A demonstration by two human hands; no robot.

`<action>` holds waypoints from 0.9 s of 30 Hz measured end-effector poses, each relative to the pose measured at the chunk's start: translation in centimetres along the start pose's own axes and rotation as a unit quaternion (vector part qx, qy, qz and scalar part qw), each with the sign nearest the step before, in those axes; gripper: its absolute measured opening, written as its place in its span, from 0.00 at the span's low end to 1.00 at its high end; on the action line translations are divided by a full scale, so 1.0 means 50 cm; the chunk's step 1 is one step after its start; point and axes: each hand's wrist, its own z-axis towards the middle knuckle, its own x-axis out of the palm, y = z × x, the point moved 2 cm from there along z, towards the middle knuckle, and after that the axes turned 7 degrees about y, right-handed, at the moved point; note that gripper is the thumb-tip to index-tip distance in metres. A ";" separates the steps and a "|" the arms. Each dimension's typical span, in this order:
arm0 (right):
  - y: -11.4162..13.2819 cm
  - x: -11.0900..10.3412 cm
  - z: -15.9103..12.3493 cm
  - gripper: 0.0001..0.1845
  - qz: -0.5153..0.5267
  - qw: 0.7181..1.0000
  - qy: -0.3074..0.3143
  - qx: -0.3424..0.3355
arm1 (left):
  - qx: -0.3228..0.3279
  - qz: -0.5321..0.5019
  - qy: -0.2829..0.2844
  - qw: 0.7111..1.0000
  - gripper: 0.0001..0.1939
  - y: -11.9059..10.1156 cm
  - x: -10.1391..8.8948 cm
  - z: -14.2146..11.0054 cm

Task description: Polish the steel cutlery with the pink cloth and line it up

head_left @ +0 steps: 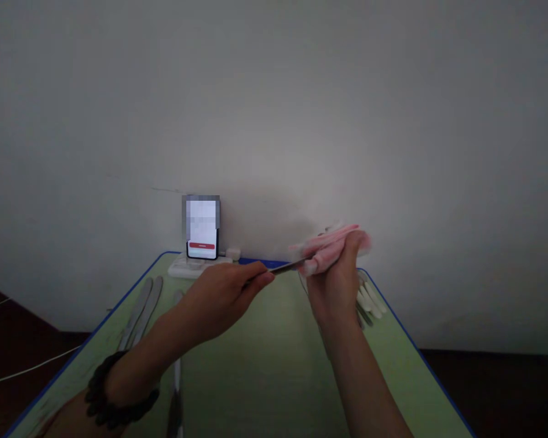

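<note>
My left hand pinches one end of a thin, flat metal table knife, held level above the table. Its other end runs into a folded pink cloth, so that part is hidden. The cloth, with whitish edges, is gripped in my right hand, whose thumb presses on it from the right. Slight blur covers the cloth. Below my left forearm, several similar table knives lie lengthwise at the table's left side.
A phone with a lit screen stands on a white base at the table's back left, against a grey wall. White-handled cutlery lies at the back right, partly behind my right hand. Blue edging borders the green table.
</note>
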 end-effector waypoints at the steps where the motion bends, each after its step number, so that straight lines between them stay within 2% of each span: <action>1: -0.009 0.001 -0.005 0.24 -0.013 1.000 0.003 0.005 | -0.005 -0.007 -0.001 1.000 0.19 -0.002 0.002 0.001; 4: -0.040 0.003 -0.019 0.24 -0.049 0.998 0.018 0.025 | -0.007 -0.023 0.009 1.000 0.17 -0.005 0.008 0.005; 8: -0.062 -0.002 -0.022 0.24 -0.059 0.997 0.040 0.043 | -0.002 -0.031 0.053 0.998 0.17 -0.006 0.016 0.002; 13: -0.037 -0.018 0.004 0.21 -0.019 0.999 -0.011 0.035 | -0.005 -0.045 0.108 0.993 0.20 -0.011 0.009 -0.007; 16: -0.016 -0.027 0.017 0.22 -0.016 0.999 -0.037 0.023 | 0.008 -0.121 0.143 0.982 0.20 -0.008 -0.003 -0.011; 20: 0.002 -0.035 0.025 0.26 -0.033 0.999 -0.036 -0.008 | 0.032 -0.204 0.170 0.964 0.21 0.005 -0.015 -0.014; 27: 0.016 -0.036 0.026 0.24 0.002 0.995 -0.092 -0.030 | 0.019 -0.197 0.188 0.962 0.21 0.001 -0.003 -0.013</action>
